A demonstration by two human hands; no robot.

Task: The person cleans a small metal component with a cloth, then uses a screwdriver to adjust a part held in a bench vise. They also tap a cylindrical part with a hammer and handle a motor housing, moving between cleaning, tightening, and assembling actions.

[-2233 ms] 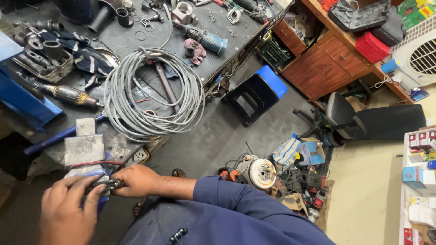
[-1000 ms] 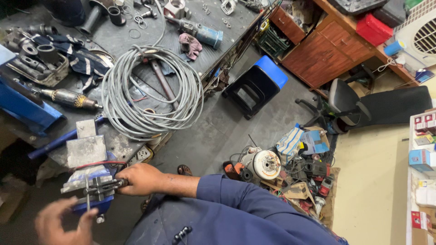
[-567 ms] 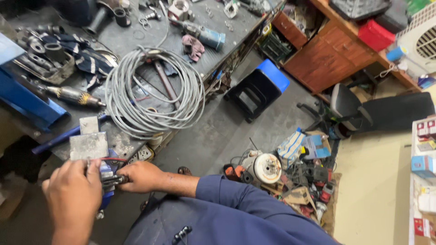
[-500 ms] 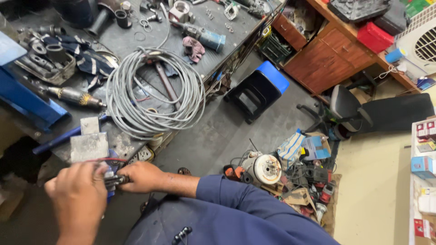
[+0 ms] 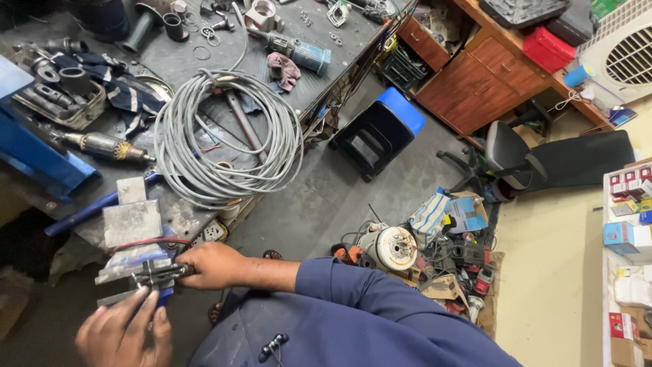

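Both hands meet at the bench edge — my right hand [image 5: 212,265] is clamped on the small dark metal part [image 5: 157,274], its long axis running left-right; my left hand [image 5: 125,336], fingers loosely spread, touches it from below — equally near.

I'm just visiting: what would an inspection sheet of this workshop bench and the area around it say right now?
Surface: dark grey metal workbench, stained.
Job's things: small dark metal part, red wire attached.
Clutter: brown motor armature, pink rag, blue vise.
Hands: right hand grips the part; left hand touches it from below.
Cables: big grey coiled cable.
Surroundings: blue plastic stool, wooden cabinet, floor pile of tool parts.
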